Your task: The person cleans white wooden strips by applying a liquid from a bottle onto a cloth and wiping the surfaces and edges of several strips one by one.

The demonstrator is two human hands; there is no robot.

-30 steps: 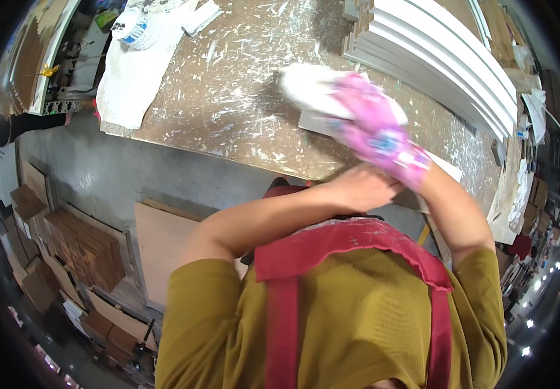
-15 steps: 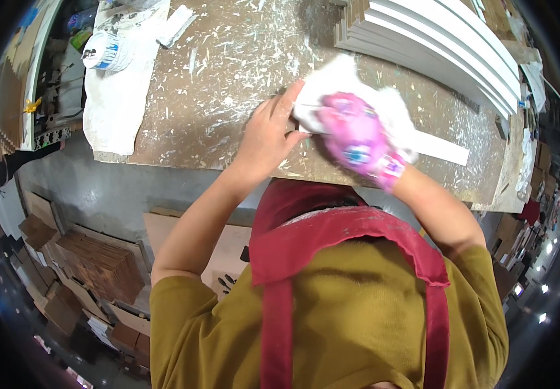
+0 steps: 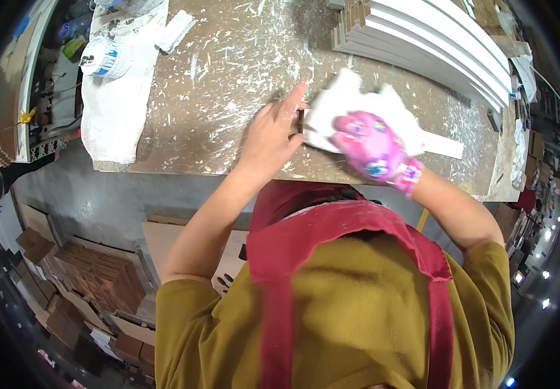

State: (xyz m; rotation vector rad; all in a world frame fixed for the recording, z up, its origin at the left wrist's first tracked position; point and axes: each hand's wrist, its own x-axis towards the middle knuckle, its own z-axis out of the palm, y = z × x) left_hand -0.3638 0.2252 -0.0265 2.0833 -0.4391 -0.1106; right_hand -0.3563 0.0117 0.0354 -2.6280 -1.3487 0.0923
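A narrow white strip (image 3: pixel 444 146) lies across the worktable near its front edge. Its left end is between the thumb and fingers of my bare left hand (image 3: pixel 270 135), whose index finger points away from me. My right hand (image 3: pixel 372 146), in a pink patterned glove, presses a crumpled white cloth (image 3: pixel 345 104) down onto the strip. The glove is slightly blurred, and the cloth covers most of the strip's middle. Only the strip's right end shows plainly beyond the cloth.
Several long white boards (image 3: pixel 422 48) are stacked at the back right of the paint-spattered worktable (image 3: pixel 221 84). At the left, a white plastic tub (image 3: pixel 103 57) stands on a white cloth (image 3: pixel 116 123), near a small white block (image 3: pixel 176 30). Brown stacked panels (image 3: pixel 102 272) stand on the floor below.
My gloved right hand and the cloth have moved right and toward me along the strip. My left hand stays at the strip's left end.
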